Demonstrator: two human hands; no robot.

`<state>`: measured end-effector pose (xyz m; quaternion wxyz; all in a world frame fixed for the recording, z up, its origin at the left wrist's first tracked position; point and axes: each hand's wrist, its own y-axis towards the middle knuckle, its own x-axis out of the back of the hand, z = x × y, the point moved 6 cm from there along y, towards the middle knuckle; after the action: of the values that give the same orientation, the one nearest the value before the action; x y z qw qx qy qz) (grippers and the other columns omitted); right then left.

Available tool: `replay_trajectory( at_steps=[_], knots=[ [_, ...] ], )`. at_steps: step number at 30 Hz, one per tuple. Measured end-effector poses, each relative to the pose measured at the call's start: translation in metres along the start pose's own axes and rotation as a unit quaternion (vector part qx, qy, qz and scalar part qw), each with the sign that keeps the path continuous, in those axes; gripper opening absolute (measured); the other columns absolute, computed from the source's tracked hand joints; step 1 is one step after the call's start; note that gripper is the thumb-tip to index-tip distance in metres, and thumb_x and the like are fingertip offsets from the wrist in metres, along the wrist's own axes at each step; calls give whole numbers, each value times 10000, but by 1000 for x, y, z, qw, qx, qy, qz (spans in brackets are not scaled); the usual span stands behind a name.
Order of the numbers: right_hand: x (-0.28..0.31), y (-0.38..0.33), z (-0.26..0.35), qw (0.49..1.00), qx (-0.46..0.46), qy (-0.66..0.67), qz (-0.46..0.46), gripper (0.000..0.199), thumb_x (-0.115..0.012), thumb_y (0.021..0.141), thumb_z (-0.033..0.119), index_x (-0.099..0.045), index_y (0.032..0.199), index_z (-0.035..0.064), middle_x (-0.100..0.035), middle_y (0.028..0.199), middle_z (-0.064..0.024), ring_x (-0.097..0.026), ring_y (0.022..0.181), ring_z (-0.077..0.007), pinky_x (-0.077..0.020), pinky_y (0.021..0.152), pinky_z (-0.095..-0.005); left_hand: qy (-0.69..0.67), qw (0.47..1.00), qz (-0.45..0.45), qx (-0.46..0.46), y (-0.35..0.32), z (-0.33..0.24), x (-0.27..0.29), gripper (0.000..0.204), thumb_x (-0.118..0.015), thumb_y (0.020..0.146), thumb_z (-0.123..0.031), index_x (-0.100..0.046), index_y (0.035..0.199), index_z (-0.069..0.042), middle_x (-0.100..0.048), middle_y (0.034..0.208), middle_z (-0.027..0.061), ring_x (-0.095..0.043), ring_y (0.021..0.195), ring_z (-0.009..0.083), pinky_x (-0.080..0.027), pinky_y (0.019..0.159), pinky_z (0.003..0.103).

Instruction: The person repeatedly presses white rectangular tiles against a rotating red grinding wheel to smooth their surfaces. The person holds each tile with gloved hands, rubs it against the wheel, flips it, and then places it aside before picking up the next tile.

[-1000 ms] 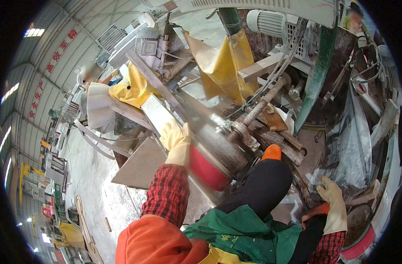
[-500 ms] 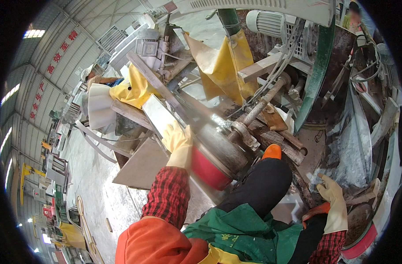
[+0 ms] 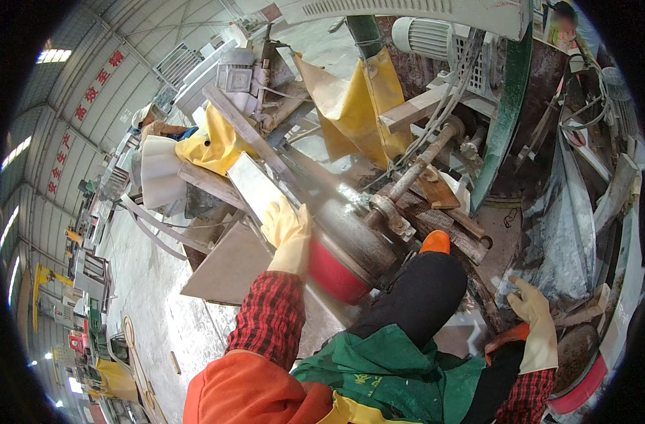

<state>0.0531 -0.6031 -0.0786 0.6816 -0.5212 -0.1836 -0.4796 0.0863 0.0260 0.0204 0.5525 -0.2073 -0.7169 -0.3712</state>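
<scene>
My left hand (image 3: 288,233), in a cream rubber glove, rests on the lower end of a long white slab (image 3: 254,182). Its fingers lie stretched out, with the thumb apart. Right beside that hand is a wheel (image 3: 354,237), its surface smeared as if spinning, above a red rounded rim (image 3: 334,273). My right hand (image 3: 531,309) wears the same kind of glove and hangs off to the right near my knee. Its fingers are apart, and I see nothing held in them.
A metal shaft (image 3: 425,166) runs from the wheel toward a motor (image 3: 425,39). Yellow sheeting (image 3: 379,106) hangs ahead. A flat board (image 3: 223,265) leans left of my left hand. Another person (image 3: 153,121) is at the far left; a red-rimmed round container (image 3: 577,399) stands at right.
</scene>
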Motion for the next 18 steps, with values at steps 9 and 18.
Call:
replay_trajectory(
  at_steps=[9,18],
  knots=[
    [-1,3,-10,999,26,-2,-21,577,-640,936,353,-564,1505,298,-731,1258,-195,-690,1176,-375,-540,1021,-434,-12,1000,20,9,-7,-9,0,677,-663,945,-486,-519,1481,-99,-517,1490,173,-448,1385,377,-398,1087,566],
    [2,-2,2,1000,13,-20,3,553,-627,983,371,-550,1521,270,-717,1318,-186,-673,1236,-367,-520,1058,-444,-11,1000,27,11,-11,0,-3,669,-675,933,-473,-519,1474,-112,-501,1505,166,-439,1393,385,-405,1091,555]
  ],
)
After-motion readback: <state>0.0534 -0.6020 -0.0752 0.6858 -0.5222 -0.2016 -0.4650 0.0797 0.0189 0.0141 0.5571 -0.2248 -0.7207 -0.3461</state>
